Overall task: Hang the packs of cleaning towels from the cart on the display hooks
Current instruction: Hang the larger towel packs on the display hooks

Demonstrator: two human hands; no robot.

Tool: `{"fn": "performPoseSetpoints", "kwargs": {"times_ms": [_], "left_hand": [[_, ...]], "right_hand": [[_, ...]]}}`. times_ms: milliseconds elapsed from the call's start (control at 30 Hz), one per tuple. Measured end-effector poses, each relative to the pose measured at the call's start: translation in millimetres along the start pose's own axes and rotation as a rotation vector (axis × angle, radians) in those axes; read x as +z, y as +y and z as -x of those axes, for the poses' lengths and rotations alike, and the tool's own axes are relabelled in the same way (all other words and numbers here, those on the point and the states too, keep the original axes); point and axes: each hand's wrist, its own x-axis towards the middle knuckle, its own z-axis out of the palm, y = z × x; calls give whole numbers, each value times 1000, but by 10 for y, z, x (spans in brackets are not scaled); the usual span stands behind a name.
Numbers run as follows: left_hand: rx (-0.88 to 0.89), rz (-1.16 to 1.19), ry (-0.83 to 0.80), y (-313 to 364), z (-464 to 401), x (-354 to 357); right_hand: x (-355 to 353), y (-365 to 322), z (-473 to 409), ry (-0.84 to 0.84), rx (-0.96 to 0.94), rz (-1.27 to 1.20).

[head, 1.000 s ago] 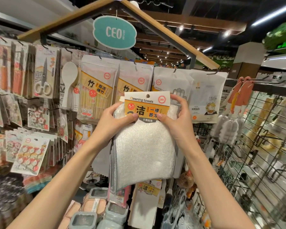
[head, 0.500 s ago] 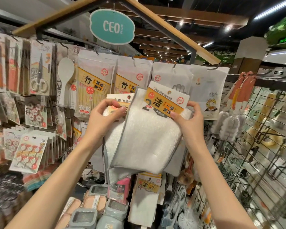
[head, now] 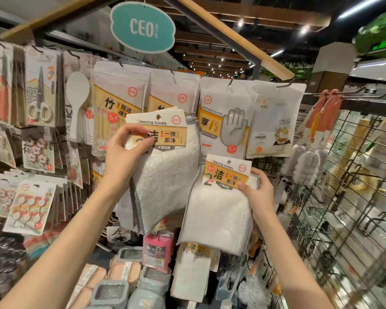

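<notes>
Shop display (head: 120,97); raised hands pinch towel packs (head: 165,175).

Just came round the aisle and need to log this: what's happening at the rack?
A person is stocking cleaning towels. The left hand pinches a stack of towel packs by the header card, raised in front of the hanging goods. The right hand holds a single towel pack lower down. Neither visibly hangs on a hook.

Two packs of cleaning towels, white cloth under orange-and-white header cards, are hanging in front of the display. The thicker stack of packs (head: 165,175) is tilting at upper left, its card's punched hole showing. The single pack (head: 218,210) is sitting lower right, nearly upright, just beside it.
</notes>
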Motion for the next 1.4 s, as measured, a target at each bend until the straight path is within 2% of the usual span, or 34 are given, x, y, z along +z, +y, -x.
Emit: {"fn": "performPoseSetpoints", "kwargs": {"times_ms": [233,500,633,1000,1400], "left_hand": [[-16,7,4,-102,-14,-12],[-10,13,-26,-123,-5,19],[-9,11,-30,-125,-10,24],[-16,-6,-40,-178,-16,68],[-7,17,-42,-281,-48,87]], "right_hand": [[30,456,73,-12,110,64],[59,635,-27,60,139,133],[49,675,-54,115,140,127],[63,698,-144,70,149,146],[72,671,-119,106,134,73]]}}
